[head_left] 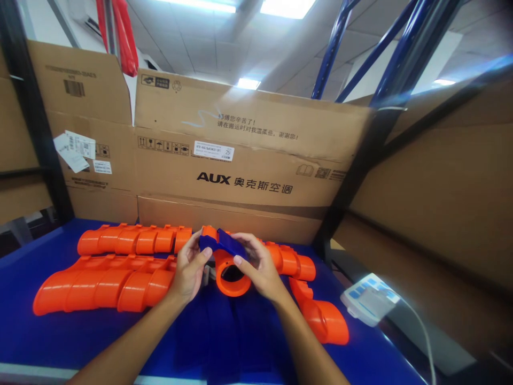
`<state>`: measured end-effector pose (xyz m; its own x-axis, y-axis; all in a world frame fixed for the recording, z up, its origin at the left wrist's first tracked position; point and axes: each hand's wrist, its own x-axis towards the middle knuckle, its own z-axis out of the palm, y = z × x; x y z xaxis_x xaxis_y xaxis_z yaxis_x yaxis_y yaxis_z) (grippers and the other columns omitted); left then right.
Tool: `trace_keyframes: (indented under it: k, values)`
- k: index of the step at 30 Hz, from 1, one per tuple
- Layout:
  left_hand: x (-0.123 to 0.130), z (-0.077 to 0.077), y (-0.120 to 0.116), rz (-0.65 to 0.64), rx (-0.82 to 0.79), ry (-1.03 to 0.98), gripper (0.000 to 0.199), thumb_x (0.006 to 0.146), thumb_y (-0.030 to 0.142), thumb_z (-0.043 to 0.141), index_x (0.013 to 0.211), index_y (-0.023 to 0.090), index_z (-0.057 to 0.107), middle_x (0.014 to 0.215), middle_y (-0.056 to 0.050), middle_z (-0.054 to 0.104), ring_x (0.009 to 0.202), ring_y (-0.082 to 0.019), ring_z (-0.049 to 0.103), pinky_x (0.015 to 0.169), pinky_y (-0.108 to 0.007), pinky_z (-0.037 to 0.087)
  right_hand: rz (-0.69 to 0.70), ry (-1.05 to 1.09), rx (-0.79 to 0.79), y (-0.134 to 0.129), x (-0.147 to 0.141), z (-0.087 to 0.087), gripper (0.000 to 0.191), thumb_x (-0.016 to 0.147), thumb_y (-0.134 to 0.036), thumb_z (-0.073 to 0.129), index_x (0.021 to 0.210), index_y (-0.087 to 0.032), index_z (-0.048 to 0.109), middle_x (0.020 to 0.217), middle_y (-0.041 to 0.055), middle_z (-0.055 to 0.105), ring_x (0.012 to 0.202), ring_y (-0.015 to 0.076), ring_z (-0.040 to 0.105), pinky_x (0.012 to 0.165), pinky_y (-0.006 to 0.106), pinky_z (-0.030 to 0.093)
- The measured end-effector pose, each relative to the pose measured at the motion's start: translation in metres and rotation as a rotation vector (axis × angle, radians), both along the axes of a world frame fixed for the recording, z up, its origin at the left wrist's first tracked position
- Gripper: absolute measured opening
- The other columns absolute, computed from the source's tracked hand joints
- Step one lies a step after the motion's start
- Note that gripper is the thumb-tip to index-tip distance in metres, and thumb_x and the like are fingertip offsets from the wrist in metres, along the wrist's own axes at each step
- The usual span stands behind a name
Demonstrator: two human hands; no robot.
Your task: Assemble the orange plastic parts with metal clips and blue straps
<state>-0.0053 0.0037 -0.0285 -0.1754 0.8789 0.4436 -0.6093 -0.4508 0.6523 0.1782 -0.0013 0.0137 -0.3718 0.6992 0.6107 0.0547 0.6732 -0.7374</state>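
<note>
Head view: The left hand [191,270] is clamping the left side of an orange holder [233,290], thumb on a dark blue section. The right hand [261,266] is gripping the blue piece [230,244] at the top of the holder, fingers on its upper side and thumb below. The holder is sitting between both hands, above the blue table [20,280], with its round ring facing downward and toward the camera. Whether the blue piece is fully seated cannot be determined.

Nested orange parts are lying in rows — a rear left row [132,239], a front left row [100,286] and a right row [292,262]. A shorter orange group [326,320] is resting near the right forearm. Farther right, a white device [371,299] is trailing a cable [427,334]. Printed cardboard [168,214] is standing behind the rows.
</note>
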Motion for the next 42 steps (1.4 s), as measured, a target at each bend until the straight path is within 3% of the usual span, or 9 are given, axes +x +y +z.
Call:
trace_keyframes:
  k: [4, 10, 16, 22, 31, 38, 42]
  values:
    - [-0.001, -0.002, 0.000, -0.002, 0.040, 0.005, 0.054, 0.077, 0.028, 0.082, 0.128, 0.025, 0.066, 0.130, -0.010, 0.069, 0.124, -0.028, 0.062, 0.108, -0.042, 0.048, -0.039, -0.099, 0.079, -0.002, 0.001, 0.003, 0.045, 0.094, -0.030, 0.067, 0.137, -0.027, 0.052, 0.136, 0.0096, 0.063, 0.123, 0.0270, 0.063, 0.105, 0.044, 0.051]
    - [-0.003, -0.002, -0.003, -0.058, 0.141, 0.077, 0.064, 0.082, 0.036, 0.076, 0.141, 0.025, 0.055, 0.150, -0.014, 0.056, 0.141, -0.035, 0.049, 0.117, -0.051, 0.039, -0.306, -0.289, 0.448, -0.003, 0.003, 0.003, 0.062, 0.084, -0.030, 0.075, 0.142, -0.028, 0.053, 0.131, 0.0111, 0.064, 0.116, 0.0303, 0.062, 0.100, 0.049, 0.050]
    - [-0.002, 0.002, -0.002, 0.095, 0.073, 0.195, 0.060, 0.081, 0.035, 0.079, 0.135, 0.025, 0.054, 0.141, -0.015, 0.063, 0.126, -0.033, 0.062, 0.112, -0.053, 0.044, -0.439, -0.411, 0.700, 0.004, 0.005, -0.003, 0.063, 0.084, -0.032, 0.076, 0.143, -0.029, 0.054, 0.120, 0.0117, 0.064, 0.104, 0.0297, 0.062, 0.090, 0.050, 0.050]
    - [-0.001, 0.004, -0.001, 0.123, 0.046, 0.181, 0.052, 0.078, 0.035, 0.082, 0.123, 0.025, 0.056, 0.128, -0.014, 0.071, 0.115, -0.031, 0.069, 0.102, -0.047, 0.052, -0.422, -0.399, 0.710, 0.005, 0.006, -0.005, 0.068, 0.084, -0.034, 0.077, 0.147, -0.033, 0.050, 0.120, 0.0122, 0.063, 0.103, 0.0309, 0.062, 0.087, 0.051, 0.049]
    - [-0.001, 0.002, 0.000, 0.127, -0.008, 0.134, 0.050, 0.075, 0.033, 0.085, 0.115, 0.026, 0.055, 0.123, -0.012, 0.073, 0.113, -0.030, 0.070, 0.098, -0.046, 0.053, -0.408, -0.380, 0.662, 0.003, 0.004, -0.006, 0.069, 0.084, -0.036, 0.077, 0.147, -0.036, 0.051, 0.122, 0.0117, 0.065, 0.107, 0.0333, 0.062, 0.091, 0.054, 0.046]
    - [-0.002, 0.003, 0.000, 0.132, -0.013, 0.127, 0.053, 0.074, 0.034, 0.086, 0.115, 0.025, 0.054, 0.125, -0.013, 0.073, 0.110, -0.029, 0.071, 0.097, -0.045, 0.054, -0.422, -0.396, 0.709, 0.002, 0.004, -0.005, 0.068, 0.084, -0.036, 0.078, 0.146, -0.033, 0.051, 0.121, 0.0124, 0.065, 0.108, 0.0329, 0.063, 0.091, 0.053, 0.046]
    - [-0.002, 0.005, 0.000, 0.108, -0.001, 0.118, 0.060, 0.075, 0.037, 0.084, 0.126, 0.026, 0.054, 0.126, -0.014, 0.072, 0.114, -0.031, 0.069, 0.094, -0.045, 0.056, -0.424, -0.339, 0.649, 0.001, 0.002, -0.003, 0.067, 0.082, -0.036, 0.080, 0.143, -0.033, 0.055, 0.123, 0.0122, 0.066, 0.109, 0.0335, 0.063, 0.093, 0.054, 0.046]
